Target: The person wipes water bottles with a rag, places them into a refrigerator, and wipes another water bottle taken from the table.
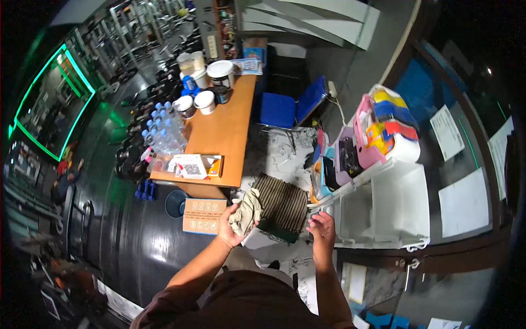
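A crumpled beige cloth (246, 213) rests in my left hand (230, 229), whose fingers are closed around its lower side. My right hand (323, 230) is raised with its fingers apart and slightly bent, and nothing shows in it. Just beyond that hand, to the right, stands an open white plastic bin (402, 205). Between and beyond both hands, a striped brown cloth or mat (282, 200) lies low near the floor. A printed cardboard box (204, 216) sits left of my left hand, below the table end.
The wooden table (233, 126) carries water bottles (164, 131), white tubs (205, 102) and a QR-code card (192, 166). A blue chair (278, 109) stands behind. Baskets, one pink (364, 126), hold colourful packs at the right. A dark bucket (175, 203) stands beside the cardboard box.
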`<state>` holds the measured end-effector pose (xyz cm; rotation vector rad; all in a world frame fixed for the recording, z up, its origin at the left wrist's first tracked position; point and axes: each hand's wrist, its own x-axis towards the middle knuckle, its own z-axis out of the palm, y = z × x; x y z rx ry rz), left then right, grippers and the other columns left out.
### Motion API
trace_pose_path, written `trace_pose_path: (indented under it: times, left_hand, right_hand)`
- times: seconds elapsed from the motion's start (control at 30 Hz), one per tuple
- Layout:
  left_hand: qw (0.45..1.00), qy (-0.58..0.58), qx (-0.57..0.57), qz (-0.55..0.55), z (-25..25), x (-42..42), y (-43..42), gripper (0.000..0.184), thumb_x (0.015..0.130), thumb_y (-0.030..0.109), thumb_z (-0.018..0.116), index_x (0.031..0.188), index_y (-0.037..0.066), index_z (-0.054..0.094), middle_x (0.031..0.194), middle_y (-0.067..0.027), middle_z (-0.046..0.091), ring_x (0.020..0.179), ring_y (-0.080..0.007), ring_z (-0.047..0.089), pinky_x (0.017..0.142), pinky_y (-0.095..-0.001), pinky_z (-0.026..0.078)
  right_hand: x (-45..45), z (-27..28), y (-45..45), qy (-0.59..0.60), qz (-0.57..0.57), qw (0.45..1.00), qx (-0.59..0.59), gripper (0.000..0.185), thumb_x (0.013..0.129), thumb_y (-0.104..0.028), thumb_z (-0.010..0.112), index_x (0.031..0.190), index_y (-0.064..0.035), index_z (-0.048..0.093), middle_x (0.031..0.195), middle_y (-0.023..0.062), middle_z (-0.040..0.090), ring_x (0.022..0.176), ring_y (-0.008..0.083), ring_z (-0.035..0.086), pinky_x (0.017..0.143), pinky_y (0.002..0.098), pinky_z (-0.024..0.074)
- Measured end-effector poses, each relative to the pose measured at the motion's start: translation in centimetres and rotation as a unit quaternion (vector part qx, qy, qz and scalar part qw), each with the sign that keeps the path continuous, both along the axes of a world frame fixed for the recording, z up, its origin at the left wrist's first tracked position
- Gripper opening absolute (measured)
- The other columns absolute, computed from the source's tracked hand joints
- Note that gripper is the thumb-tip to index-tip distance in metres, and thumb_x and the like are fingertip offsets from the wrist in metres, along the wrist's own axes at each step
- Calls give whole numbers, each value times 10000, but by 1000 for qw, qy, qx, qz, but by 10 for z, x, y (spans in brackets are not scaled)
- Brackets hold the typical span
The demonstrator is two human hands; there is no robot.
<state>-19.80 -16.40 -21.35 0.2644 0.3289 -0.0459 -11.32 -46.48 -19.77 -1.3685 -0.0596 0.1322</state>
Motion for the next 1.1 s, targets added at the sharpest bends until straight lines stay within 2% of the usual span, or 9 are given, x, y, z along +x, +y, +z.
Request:
trace_pose_path:
  times: [0.07,0.2,0.27,0.47,0.57,0.77,0.9,0.93,1.1]
  left_hand:
    - [999,-25,-10,36,4,-1,5,591,983,444,622,1459,96,596,1383,-128,682,1229,-331,650,1028,-510,525]
    - [992,-66,-52,93,17,7,26,568,985,395,627,1463,89,594,1399,-148,672,1242,-353,644,1047,-516,521]
    - [988,-68,-56,125,24,14,39,564,990,369,620,1476,84,584,1425,-157,660,1275,-372,631,1077,-528,512]
    - [989,-56,-68,117,20,51,81,558,1002,348,609,1493,86,571,1450,-160,646,1321,-369,614,1111,-554,499]
    - [990,-40,-73,114,19,71,92,538,999,321,623,1480,84,578,1442,-154,653,1330,-359,613,1133,-561,491]
    - [990,-37,-61,121,11,110,100,523,996,253,653,1474,57,570,1429,-145,669,1336,-344,625,1154,-559,492]
    - [983,-28,-59,172,16,137,96,492,996,242,656,1450,69,585,1385,-136,684,1282,-342,648,1112,-542,527]
    - [982,-9,-27,188,14,145,95,505,972,258,668,1449,114,587,1371,-95,694,1274,-303,650,1087,-544,514]
    - [958,-10,14,286,15,190,91,515,973,267,670,1436,59,582,1351,-136,694,1193,-326,689,1007,-507,573]
  right_hand:
    - [8,22,9,31,23,999,-8,451,1004,-55,696,1419,-13,523,1217,99,671,1088,202,691,878,321,603]
    - [34,44,37,71,64,995,-4,458,1013,-96,686,1423,5,506,1207,154,676,1072,236,708,896,354,609]
    - [55,37,52,66,77,995,-8,459,1015,-99,683,1424,7,503,1210,157,676,1071,242,710,900,361,610]
    - [115,52,101,51,118,991,-36,492,1013,-191,699,1425,-8,503,1198,155,682,1062,249,722,909,374,612]
    - [149,46,119,62,145,985,-66,459,1028,-157,658,1443,-33,506,1205,152,682,1078,260,728,923,407,612]
    - [193,65,166,71,210,973,-65,441,1037,-183,665,1422,-23,522,1183,149,685,1043,246,723,923,390,611]
    - [247,57,197,85,259,959,-76,442,1053,-154,667,1435,-6,504,1144,132,698,1033,218,720,885,359,609]
    - [263,56,205,85,276,955,-69,446,1056,-171,681,1432,-3,509,1130,121,705,1029,208,719,883,356,605]
    - [352,58,246,51,368,927,-55,401,1077,-183,664,1421,-31,528,1139,110,705,1031,194,707,884,341,588]
